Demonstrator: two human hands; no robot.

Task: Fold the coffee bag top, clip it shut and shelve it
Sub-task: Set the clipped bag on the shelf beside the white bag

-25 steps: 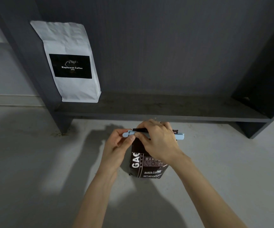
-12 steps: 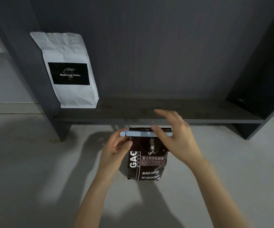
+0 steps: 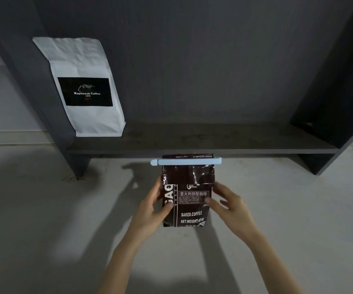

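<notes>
Pale-blue clip (image 3: 185, 161) already clamps the folded top of your coffee bag (image 3: 187, 200), upright on the floor before the shelf (image 3: 213, 143). Left hand (image 3: 150, 206) grips its side; right hand (image 3: 229, 205) is spread, thumb touching. Shelving remains.

Dim, greyish light throws soft double shadows across the pale concrete floor (image 3: 44, 209). Straight lines bow at the edges (wide-angle lens), and the right hand (image 3: 229, 205) is slightly motion-blurred.

Dark shelf (image 3: 213, 141) ahead of me: one white coffee bag (image 3: 82, 85) upright at its left end. Pale floor (image 3: 44, 209) below.
</notes>
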